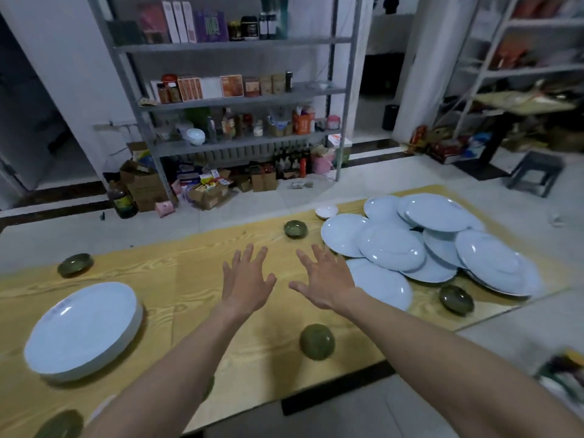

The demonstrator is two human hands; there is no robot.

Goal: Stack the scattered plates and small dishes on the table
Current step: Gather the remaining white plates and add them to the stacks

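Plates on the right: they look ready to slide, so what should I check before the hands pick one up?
1. Left hand empty: ok, spread open, holding nothing.
2. Right hand empty: ok, open, holding nothing.
3. Stacked plates at left sit flat to receive more: ok.
4. Loose plates at right lie stable: not ok, they overlap and tilt.
5. Rightmost plate fully on the table: cannot tell.

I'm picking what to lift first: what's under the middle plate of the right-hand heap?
The middle plate lies over the rims of a left plate and a near-right plate. What else sits beneath its centre is covered.
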